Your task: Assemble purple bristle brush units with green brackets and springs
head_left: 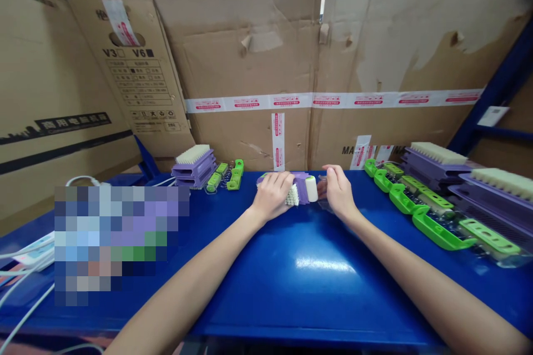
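My left hand (272, 194) is closed over a purple plastic brush part (303, 187) with pale bristles and a cream-coloured end, low over the far middle of the blue table. Part of it is hidden beneath my fingers. Just to the right, my right hand (339, 191) has its fingers bent around a clear plastic piece (323, 188), which lies close beside the cream end. Whether the clear piece touches the purple part, I cannot tell.
Purple parts with cream bristles (194, 166) are stacked at the back left, beside green pieces (235, 175). More purple stacks (437, 163) stand right, along green handles (437, 230) and clear parts. White cables (25, 266) lie left. Cardboard (250, 61) walls the blue table (266, 294).
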A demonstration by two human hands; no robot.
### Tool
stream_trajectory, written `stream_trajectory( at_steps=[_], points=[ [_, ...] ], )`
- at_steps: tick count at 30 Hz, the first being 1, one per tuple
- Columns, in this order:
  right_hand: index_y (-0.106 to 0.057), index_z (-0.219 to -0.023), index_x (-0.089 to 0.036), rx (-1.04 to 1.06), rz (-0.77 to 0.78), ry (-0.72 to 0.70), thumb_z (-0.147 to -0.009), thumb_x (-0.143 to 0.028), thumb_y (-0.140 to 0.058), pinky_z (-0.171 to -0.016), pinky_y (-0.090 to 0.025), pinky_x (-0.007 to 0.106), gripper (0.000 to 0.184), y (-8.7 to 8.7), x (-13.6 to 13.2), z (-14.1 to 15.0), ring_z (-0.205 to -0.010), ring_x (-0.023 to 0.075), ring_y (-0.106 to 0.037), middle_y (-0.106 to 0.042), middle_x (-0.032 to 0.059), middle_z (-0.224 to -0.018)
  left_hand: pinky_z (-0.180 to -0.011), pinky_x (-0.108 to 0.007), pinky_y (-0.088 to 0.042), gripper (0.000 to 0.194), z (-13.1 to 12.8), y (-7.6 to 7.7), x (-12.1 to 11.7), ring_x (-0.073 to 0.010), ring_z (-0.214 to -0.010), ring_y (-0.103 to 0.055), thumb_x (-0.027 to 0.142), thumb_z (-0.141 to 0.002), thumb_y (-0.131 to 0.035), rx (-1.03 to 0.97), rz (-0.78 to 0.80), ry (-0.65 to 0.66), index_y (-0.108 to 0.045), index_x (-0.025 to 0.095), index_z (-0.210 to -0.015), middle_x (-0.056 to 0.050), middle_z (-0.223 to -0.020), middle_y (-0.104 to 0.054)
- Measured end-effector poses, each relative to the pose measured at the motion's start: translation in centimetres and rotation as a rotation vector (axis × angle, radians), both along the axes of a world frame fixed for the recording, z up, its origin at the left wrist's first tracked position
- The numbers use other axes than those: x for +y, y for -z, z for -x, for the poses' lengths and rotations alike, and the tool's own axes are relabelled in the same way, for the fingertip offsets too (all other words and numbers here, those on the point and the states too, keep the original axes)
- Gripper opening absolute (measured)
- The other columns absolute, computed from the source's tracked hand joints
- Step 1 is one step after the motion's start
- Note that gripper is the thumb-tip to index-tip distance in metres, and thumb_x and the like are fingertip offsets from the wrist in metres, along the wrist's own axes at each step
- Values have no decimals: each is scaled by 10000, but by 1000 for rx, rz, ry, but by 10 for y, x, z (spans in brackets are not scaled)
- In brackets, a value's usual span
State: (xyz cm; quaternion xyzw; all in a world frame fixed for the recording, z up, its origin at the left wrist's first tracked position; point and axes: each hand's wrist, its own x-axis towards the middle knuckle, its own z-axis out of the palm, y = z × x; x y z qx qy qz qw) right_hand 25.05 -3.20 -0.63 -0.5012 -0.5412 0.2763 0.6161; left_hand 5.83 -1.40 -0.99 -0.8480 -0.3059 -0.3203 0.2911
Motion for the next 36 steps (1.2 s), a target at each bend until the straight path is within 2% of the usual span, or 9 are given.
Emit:
stream_trajectory(
  at_steps=[3,6,10,15,18,22,27,30,36],
  points=[
    [-444,-1051,-250,190,135,-73,-875,-491,-364,-491,-502,287,309,5,4,-2,-502,158,-588,-554,-36,-610,-946,-417,-386,439,4,4,3,-279,-1061,-524,290,-805,-511,69,11,-15,-453,130,-1210,-144,-1169,-569],
    [-447,-1068,-240,144,151,-67,-869,-484,-376,-605,-531,322,323,14,10,-5,-632,168,-632,-587,-8,-721,-977,-433,-358,454,6,5,3,-279,-1072,-508,285,-809,-508,83,25,-55,-446,127,-1230,-147,-1188,-556],
    [-487,-1136,-194,-254,-57,61,-876,-432,-385,-817,-489,401,367,18,13,-12,-880,220,-624,-626,82,-931,-978,-433,-349,457,5,4,1,-282,-1078,-493,285,-821,-504,97,11,-77,-445,111,-1239,-155,-1190,-548],
    [-517,-1177,-134,-746,-184,277,-891,-318,-364,-882,-435,401,373,7,10,-34,-1000,265,-563,-615,149,-1021,-931,-428,-367,528,5,1,1,-299,-1072,-490,372,-826,-544,147,21,-130,-429,105,-1267,-168,-1185,-538],
    [-563,-1134,-141,-1024,10,335,-885,-335,-410,-841,-438,388,351,5,8,-48,-1018,288,-551,-608,160,-1049,-911,-431,-367,658,6,0,1,-313,-1045,-499,543,-791,-572,140,40,-184,-444,100,-1261,-178,-1157,-544],
    [-596,-1086,-174,-1240,262,229,-862,-313,-478,-727,-444,341,289,10,10,-57,-930,269,-592,-627,135,-1008,-872,-448,-373,739,7,1,0,-331,-1027,-505,660,-732,-571,132,70,-254,-491,119,-1228,-195,-1158,-542],
    [-614,-1071,-183,-1220,236,208,-839,-217,-477,-661,-427,304,272,15,14,-59,-851,238,-622,-646,120,-977,-861,-470,-371,726,5,0,-2,-340,-1023,-503,697,-783,-447,92,88,-250,-517,108,-1203,-202,-1151,-550],
    [-618,-1089,-181,-1166,186,233,-823,-192,-492,-673,-433,305,295,17,14,-60,-846,236,-624,-648,117,-979,-862,-472,-369,638,4,-1,-4,-336,-1025,-505,627,-838,-420,73,92,-251,-519,114,-1203,-200,-1154,-549],
    [-670,-1015,-152,-863,-28,267,-806,-169,-503,-721,-443,314,269,5,12,-58,-770,205,-604,-626,99,-899,-859,-468,-370,536,2,-3,-7,-325,-1013,-508,548,-867,-433,65,95,-268,-532,118,-1171,-188,-1130,-560]
  ],
)
